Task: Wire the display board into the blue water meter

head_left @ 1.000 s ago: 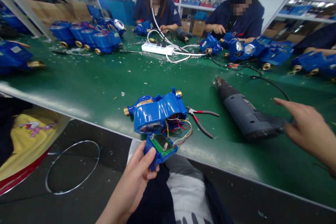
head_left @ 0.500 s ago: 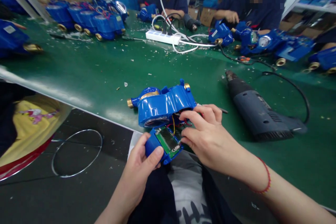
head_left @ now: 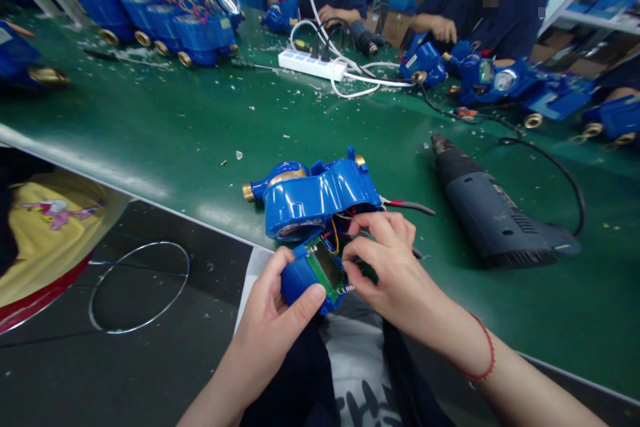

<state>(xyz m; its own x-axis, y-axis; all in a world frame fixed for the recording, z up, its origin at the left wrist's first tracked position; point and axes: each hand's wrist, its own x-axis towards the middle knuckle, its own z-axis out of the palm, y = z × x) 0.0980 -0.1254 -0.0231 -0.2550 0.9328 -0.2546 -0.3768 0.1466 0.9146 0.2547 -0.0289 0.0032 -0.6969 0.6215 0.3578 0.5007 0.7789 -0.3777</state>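
In my left hand is a blue plastic cover, held at the table's front edge with fingers beneath and thumb on top. A green circuit board with a dark display lies in it. My right hand is closed with bent fingers at the board's right edge; whatever is between the fingertips is hidden. Thin coloured wires run from the board into a blue water meter with brass ends, which rests on the table just beyond. A small coiled spring pokes out by the board's lower corner.
A heat gun lies on the green table to the right. Red-and-grey tool handles stick out behind my right hand. Further back are a white power strip, cables and several blue meters. Two people work opposite.
My left hand has brought the cover slightly right and turned it a little. My right fingers have drawn closer to the board's edge. The meter has shifted slightly, and more of the tool handles shows.
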